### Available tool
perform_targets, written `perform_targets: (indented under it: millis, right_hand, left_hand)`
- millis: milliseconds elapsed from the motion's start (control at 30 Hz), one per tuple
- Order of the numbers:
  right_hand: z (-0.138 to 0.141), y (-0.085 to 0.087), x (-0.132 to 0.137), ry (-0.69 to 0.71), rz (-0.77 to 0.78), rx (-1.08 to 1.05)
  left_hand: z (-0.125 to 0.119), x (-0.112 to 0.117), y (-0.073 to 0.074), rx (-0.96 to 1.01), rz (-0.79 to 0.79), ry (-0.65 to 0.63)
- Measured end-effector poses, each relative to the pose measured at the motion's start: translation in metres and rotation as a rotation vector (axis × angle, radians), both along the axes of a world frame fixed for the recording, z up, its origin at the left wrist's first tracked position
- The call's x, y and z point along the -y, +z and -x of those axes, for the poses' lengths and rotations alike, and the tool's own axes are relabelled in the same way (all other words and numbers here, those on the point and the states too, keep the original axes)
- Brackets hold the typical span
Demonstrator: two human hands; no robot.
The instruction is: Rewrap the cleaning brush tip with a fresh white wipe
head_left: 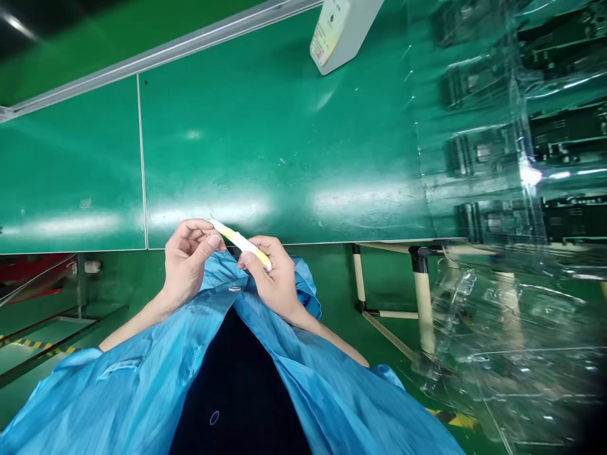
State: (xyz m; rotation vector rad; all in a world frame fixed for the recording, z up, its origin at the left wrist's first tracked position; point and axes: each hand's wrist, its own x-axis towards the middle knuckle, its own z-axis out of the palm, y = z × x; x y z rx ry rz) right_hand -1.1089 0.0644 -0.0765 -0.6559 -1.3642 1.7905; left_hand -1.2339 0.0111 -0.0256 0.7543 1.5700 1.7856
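A slim white and yellow pen, like a marker, slants in front of my blue work coat at the near edge of the table. Its upper left end is between the thumb and fingers of my left hand. Around the thicker lower right part, my right hand is closed, with the thumb lying along it. Parts of the pen are covered by my fingers, and I cannot make out any writing on it.
The green tabletop stretches ahead, with a seam at left. A white box-shaped container stands at the back. Clear plastic trays with circuit boards lie at right. Below are more clear trays and a pipe frame.
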Motion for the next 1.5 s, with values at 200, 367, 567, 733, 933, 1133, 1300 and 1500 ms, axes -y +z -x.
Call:
perform_targets:
  millis: [200, 367, 567, 733, 933, 1133, 1300, 1500]
  right_hand:
    - [-0.002, -0.002, 0.015, 0.06, 0.149, -0.133]
    - [-0.012, -0.002, 0.024, 0.07, 0.178, -0.19]
    - [-0.021, -0.005, 0.029, 0.122, 0.192, -0.173]
    - [-0.027, -0.004, 0.026, 0.157, 0.136, -0.208]
    - [-0.034, -0.002, 0.023, 0.092, 0.083, -0.23]
    - [-0.034, 0.003, 0.024, 0.081, 0.21, -0.274]
    - [-0.028, 0.006, 0.025, 0.1, 0.349, -0.334]
    - [-0.037, 0.015, 0.004, 0.015, 0.149, -0.022]
  left_hand:
    - [-0.011, 0.001, 0.007, 0.087, 0.035, -0.004]
    - [-0.023, 0.004, 0.01, 0.025, 0.053, -0.067]
    - [-0.032, 0.007, 0.011, -0.053, 0.044, -0.059]
    - [-0.029, 0.001, 0.017, -0.072, 0.01, -0.058]
    - [-0.031, -0.008, 0.018, -0.054, -0.005, -0.14]
    - [-0.035, -0.017, 0.014, 0.043, 0.02, -0.235]
    - [-0.033, -0.021, 0.014, 0.199, 0.131, -0.44]
    - [-0.015, -0.041, 0.02, 0.217, 0.081, -0.46]
